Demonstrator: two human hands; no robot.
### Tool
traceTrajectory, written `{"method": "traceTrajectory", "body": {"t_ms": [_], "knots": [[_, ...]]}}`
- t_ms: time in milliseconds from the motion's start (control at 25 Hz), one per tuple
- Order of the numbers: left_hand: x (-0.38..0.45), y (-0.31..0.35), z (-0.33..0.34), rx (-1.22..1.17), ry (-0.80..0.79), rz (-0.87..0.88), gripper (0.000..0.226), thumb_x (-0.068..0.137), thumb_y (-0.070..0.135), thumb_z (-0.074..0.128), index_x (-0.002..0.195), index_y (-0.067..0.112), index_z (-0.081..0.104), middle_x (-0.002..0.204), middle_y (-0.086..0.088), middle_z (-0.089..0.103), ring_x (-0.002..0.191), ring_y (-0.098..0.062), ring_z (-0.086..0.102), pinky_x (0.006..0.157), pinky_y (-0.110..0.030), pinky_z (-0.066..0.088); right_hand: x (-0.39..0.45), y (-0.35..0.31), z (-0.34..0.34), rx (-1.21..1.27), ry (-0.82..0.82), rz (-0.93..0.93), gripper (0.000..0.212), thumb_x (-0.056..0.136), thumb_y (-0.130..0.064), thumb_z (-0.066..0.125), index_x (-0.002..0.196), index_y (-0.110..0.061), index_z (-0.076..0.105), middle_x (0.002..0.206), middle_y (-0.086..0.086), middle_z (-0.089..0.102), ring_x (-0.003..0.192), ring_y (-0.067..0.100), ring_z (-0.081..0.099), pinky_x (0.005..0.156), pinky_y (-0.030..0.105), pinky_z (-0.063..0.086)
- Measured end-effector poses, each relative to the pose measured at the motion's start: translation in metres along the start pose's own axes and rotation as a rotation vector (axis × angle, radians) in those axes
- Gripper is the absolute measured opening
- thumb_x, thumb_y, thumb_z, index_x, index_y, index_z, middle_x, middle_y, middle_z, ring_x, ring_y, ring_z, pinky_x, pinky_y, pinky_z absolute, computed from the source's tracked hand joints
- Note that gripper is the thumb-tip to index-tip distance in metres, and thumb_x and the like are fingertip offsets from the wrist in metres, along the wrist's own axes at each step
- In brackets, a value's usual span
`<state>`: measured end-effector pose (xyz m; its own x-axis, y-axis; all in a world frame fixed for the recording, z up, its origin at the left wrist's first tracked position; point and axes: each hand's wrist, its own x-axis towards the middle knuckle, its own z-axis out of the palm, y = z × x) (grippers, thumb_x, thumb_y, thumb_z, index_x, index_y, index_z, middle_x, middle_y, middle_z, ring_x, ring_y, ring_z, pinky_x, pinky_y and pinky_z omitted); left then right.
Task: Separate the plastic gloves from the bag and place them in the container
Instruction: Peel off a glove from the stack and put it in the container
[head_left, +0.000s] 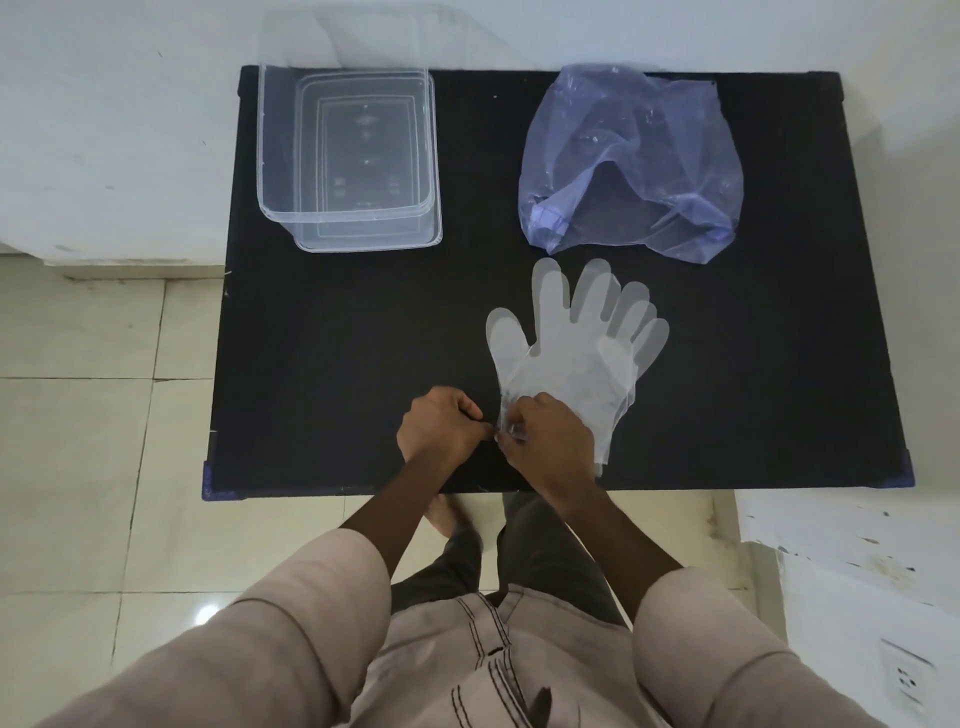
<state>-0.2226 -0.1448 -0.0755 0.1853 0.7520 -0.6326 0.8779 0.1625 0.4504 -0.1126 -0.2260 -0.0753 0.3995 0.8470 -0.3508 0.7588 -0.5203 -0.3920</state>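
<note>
A stack of clear plastic gloves (571, 343) lies flat on the black table (332, 364), fingers pointing away from me and fanned slightly apart. My right hand (545, 436) rests on the cuff end and pinches its left corner. My left hand (441, 426) is beside it, fingertips pinched on the same cuff edge. The crumpled bluish plastic bag (628, 161) lies behind the gloves at the back right, mouth facing me. A clear rectangular container (348, 156) stands at the back left with no gloves in it.
The table's front edge (363, 491) runs just below my hands. A white wall (104, 130) borders the left and back. Tiled floor (104, 415) lies to the left, and a white ledge (857, 571) to the right.
</note>
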Motion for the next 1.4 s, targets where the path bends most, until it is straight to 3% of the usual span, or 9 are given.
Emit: {"method": "traceTrajectory", "body": {"t_ms": [280,400,480,560,680,800,1040,1200,1400], "knots": [[0.001,-0.002,0.000,-0.003,0.011,0.015,0.013,0.072,0.031,0.080,0.079,0.025,0.071,0.084,0.005,0.071,0.074,-0.011,0.064,0.066,-0.026,0.052,0.007,-0.001,0.002,-0.044,0.021,0.019,0.033,0.096,-0.042,0.047,0.101,-0.016,0.067,0.102,0.003,0.070,0.091,0.017,0.062,0.085,0.028,0.046],[0.003,-0.003,0.001,-0.001,-0.003,0.022,0.012,0.073,0.031,0.079,0.079,0.026,0.070,0.085,0.005,0.071,0.074,-0.011,0.064,0.067,-0.026,0.053,0.008,0.001,-0.002,0.181,0.064,0.131,0.026,0.094,-0.035,0.054,0.094,-0.013,0.067,0.094,0.006,0.068,0.086,0.017,0.062,0.087,0.029,0.048],[0.003,-0.005,0.002,0.029,-0.019,0.050,0.011,0.075,0.031,0.076,0.082,0.026,0.069,0.088,0.004,0.071,0.077,-0.012,0.064,0.071,-0.030,0.056,0.013,0.006,-0.008,0.379,0.106,0.197,0.020,0.092,-0.028,0.059,0.081,-0.012,0.062,0.079,0.004,0.063,0.069,0.011,0.056,0.077,0.025,0.050],[-0.005,-0.007,0.003,0.106,0.014,0.199,0.014,0.080,0.029,0.070,0.092,0.024,0.066,0.097,0.002,0.069,0.085,-0.015,0.064,0.077,-0.031,0.055,0.019,0.011,-0.015,0.480,0.093,0.239,0.021,0.093,-0.023,0.059,0.079,-0.007,0.062,0.075,0.003,0.058,0.061,0.008,0.050,0.067,0.016,0.044],[-0.030,-0.016,0.010,0.301,0.176,0.673,0.030,0.086,0.028,0.061,0.115,0.019,0.059,0.121,-0.006,0.062,0.110,-0.023,0.059,0.096,-0.038,0.046,0.027,0.020,-0.022,0.519,0.051,0.239,0.022,0.093,-0.022,0.058,0.086,-0.003,0.065,0.080,0.005,0.061,0.068,0.010,0.053,0.072,0.019,0.045],[-0.045,-0.028,0.026,0.604,0.140,0.949,0.058,0.089,0.043,0.048,0.138,0.013,0.043,0.147,-0.010,0.047,0.135,-0.029,0.045,0.110,-0.046,0.033,0.031,0.023,-0.027,0.467,0.001,0.188,0.019,0.096,-0.022,0.054,0.092,-0.006,0.062,0.090,0.009,0.065,0.077,0.011,0.056,0.075,0.017,0.043],[-0.024,-0.039,0.037,0.775,-0.135,0.795,0.079,0.090,0.065,0.007,0.146,0.015,-0.017,0.155,-0.005,-0.019,0.147,-0.027,-0.014,0.118,-0.048,-0.011,0.035,0.023,-0.033,0.322,-0.007,0.115,0.021,0.099,-0.020,0.048,0.097,-0.003,0.060,0.099,0.016,0.067,0.079,0.012,0.052,0.080,0.019,0.041],[-0.025,-0.037,0.037,0.811,-0.160,0.761,0.079,0.091,0.065,0.011,0.143,0.018,-0.025,0.152,-0.002,-0.028,0.145,-0.025,-0.022,0.118,-0.049,-0.013,0.040,0.026,-0.058,0.274,0.051,0.052,0.016,0.097,-0.015,0.050,0.093,-0.003,0.060,0.093,0.015,0.067,0.076,0.014,0.054,0.067,0.013,0.040],[-0.028,-0.031,0.032,0.834,-0.185,0.744,0.081,0.092,0.064,0.014,0.149,0.016,-0.017,0.158,-0.004,-0.023,0.146,-0.025,-0.021,0.118,-0.052,-0.009,0.056,0.031,-0.119,0.159,0.112,-0.042,0.013,0.094,-0.007,0.050,0.092,-0.001,0.061,0.088,0.014,0.066,0.077,0.022,0.059,0.071,0.028,0.047]]}}
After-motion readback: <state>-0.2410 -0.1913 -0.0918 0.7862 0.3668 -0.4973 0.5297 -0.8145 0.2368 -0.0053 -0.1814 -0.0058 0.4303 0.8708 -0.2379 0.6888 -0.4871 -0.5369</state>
